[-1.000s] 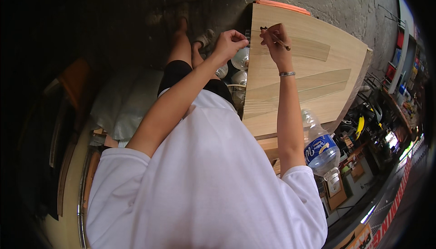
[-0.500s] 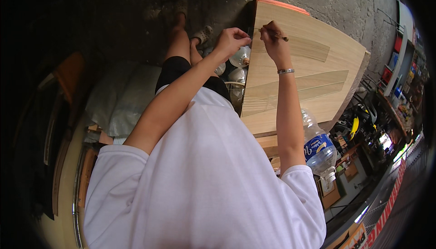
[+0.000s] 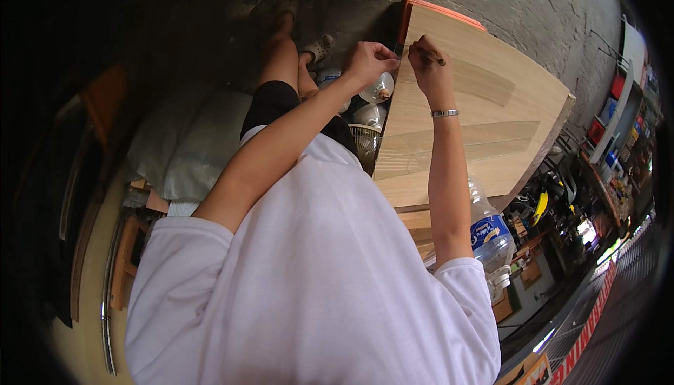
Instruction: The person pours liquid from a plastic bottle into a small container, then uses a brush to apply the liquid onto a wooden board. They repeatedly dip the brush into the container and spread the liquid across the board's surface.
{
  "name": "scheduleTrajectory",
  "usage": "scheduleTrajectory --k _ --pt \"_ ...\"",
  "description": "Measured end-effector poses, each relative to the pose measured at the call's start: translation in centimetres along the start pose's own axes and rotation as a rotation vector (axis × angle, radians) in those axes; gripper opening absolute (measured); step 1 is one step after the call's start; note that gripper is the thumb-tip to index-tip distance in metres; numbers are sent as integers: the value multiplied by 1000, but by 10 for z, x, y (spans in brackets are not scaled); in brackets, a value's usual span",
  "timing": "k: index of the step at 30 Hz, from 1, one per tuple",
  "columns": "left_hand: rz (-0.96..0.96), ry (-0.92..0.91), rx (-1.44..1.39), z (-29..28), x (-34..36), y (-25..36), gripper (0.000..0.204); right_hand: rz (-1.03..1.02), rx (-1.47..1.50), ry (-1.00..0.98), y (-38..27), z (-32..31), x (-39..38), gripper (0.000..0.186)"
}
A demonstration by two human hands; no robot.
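Observation:
My right hand (image 3: 428, 69) is closed around a slim, dark, pen-shaped tool (image 3: 441, 62), whose rounded end sticks out beside the knuckles; its tip is hidden. It is over the far left part of a light wood-grain tabletop (image 3: 449, 27). Just left of the table edge, my left hand (image 3: 373, 63) pinches with thumb and fingertips. Something thin and dark or clear shows at those fingertips, too small to make out. Long clear strips, apparently glass, lie on the tabletop: one strip (image 3: 484, 81) right of my right hand, another (image 3: 477, 147) nearer to me.
A large clear water bottle (image 3: 491, 237) with a blue label is beside my right forearm. Below the table's left edge are a pale basket (image 3: 366, 135) and clear plastic containers (image 3: 378, 90). Grey plastic sheeting (image 3: 189, 142) lies at left. Cluttered shelves (image 3: 611, 146) stand at far right.
Both hands have shifted slightly right in the picture, along with the table, as the view moved a little. The left fingertips still pinch, and the right hand keeps its hold on the tool.

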State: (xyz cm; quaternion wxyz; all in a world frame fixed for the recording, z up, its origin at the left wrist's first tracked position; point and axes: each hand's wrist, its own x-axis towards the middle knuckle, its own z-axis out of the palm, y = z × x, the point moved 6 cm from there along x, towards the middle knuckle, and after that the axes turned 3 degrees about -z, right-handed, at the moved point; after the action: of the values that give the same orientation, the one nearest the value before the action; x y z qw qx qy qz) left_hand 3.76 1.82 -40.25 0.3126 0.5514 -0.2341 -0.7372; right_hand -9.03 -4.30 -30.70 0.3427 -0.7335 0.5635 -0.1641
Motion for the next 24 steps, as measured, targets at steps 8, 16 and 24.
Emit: scheduleTrajectory --k 8,16,24 --pt "-4 -35 -49 -1 -4 8 15 148 155 82 -16 7 -85 13" --pt "-21 -56 -72 -32 -9 0 15 266 690 370 45 -4 -46 13" --pt "-53 -54 -127 -42 -18 0 18 260 774 375 45 -3 -46 13"
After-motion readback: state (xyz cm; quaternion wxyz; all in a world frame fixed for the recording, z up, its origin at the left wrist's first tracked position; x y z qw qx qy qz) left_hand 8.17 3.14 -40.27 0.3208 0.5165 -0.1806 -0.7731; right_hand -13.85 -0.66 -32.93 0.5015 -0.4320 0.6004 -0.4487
